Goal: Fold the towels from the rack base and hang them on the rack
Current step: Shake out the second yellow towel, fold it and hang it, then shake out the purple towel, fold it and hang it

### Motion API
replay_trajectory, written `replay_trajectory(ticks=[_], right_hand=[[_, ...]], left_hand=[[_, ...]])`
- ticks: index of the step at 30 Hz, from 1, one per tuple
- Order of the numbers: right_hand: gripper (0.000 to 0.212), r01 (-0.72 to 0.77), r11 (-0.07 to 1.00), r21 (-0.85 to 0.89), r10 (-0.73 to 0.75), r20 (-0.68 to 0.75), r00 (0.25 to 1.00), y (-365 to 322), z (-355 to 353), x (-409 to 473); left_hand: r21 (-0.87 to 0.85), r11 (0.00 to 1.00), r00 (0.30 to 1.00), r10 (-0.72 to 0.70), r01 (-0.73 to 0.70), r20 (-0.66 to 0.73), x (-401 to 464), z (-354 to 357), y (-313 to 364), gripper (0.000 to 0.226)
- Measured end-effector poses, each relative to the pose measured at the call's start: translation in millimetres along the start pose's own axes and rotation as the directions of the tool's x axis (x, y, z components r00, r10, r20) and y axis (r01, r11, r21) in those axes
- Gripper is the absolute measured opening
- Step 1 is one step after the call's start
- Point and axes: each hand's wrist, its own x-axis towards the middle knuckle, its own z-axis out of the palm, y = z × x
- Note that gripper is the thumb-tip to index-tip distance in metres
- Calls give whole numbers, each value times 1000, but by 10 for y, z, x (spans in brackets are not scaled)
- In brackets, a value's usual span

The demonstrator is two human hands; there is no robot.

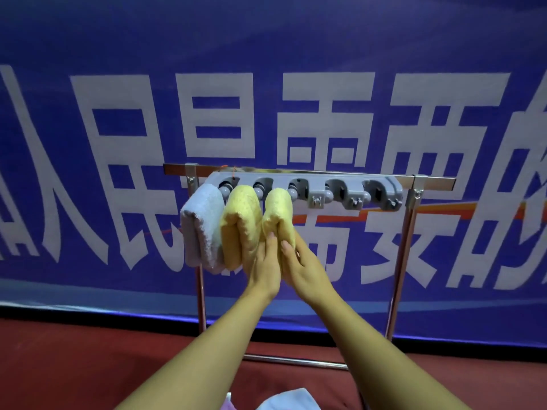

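Three folded towels hang side by side from the grey holder (pixel 305 189) on the metal rack (pixel 408 220): a pale lilac towel (pixel 201 223) at the left, a yellow towel (pixel 239 223) next, and a second yellow towel (pixel 279 211). The left hand (pixel 265 263) and the right hand (pixel 300 263) touch this last one's lower end, fingers extended, before a blue banner (pixel 88 39)

A pale lavender-grey folded towel (pixel 201 229) is seen at nine o'clock of two yellow folded towels (pixel 241 226) (pixel 279 214). A grey plastic clip holder (pixel 325 187) is set on a silver metal rack (pixel 405 255). At twelve o'clock a blue banner (pixel 266 39) printed with large white characters and an orange stripe is shown. A dark red floor (pixel 74 365) is seen at six o'clock, where white and pink cloth (pixel 284 400) is found.
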Motion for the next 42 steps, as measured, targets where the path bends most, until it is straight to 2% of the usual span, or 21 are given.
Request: replay_trajectory(ticks=[3, 5, 10, 14, 17, 22, 26, 29, 31, 35, 37, 40, 42], right_hand=[[51, -4, 999, 33, 3, 49, 999, 78, 71, -94], [53, -37, 999, 34, 36, 56, 998, 118, 86, -140], [52, -122, 992, -16, 123, 55, 991, 340, 123, -357], [58, -281, 951, -127, 293, 84, 952, 923, 273, -736], [58, -351, 907, -234, 384, 114, 916, 1572, 511, -1167], [55, -488, 792, -368, 585, 224, 780, 2679, 978, -2081], [58, -446, 758, -475, 627, 343, 700, 3540, 1428, -2620], [60, -489, 710, -507, 697, 401, 595, 4072, 1775, -2927], [62, -525, 682, -509, 729, 413, 546, 4345, 1979, -3104], [62, -686, 586, -432, 809, 370, 457, 4751, 2298, -3279], [61, -768, 516, -380, 850, 340, 402, 4835, 2426, -3298], [56, -817, 479, -322, 864, 339, 372, 4884, 2545, -3300], [53, -821, 484, -303, 857, 353, 375, 4888, 2604, -3288]], left_hand=[[46, 998, 998, -47, 45, 52, -34, -45, -232, 58], [91, 993, 995, -77, 71, 66, -84, -95, -345, 55], [192, 981, 994, -50, 32, 92, -277, -265, -628, 49], [320, 943, 983, -136, 90, 124, -503, -458, -1301, 51], [437, 879, 950, -278, 192, 142, -734, -656, -2106, 51], [646, 671, 856, -514, 362, 54, -1298, -1032, -3571, 46], [811, 442, 784, -619, 384, -34, -1611, -1294, -4674, 42], [835, 340, 717, -692, 432, -88, -1807, -1426, -5383, 50], [822, 302, 694, -704, 482, -148, -1858, -1481, -5717, 58], [768, 301, 749, -578, 565, -324, -1679, -1622, -6273, 68], [758, 260, 731, -564, 598, -383, -1561, -1723, -6502, 71], [734, 237, 686, -609, 636, -398, -1439, -1867, -6790, 75], [753, 246, 687, -636, 611, -350, -1403, -1914, -6891, 64]])
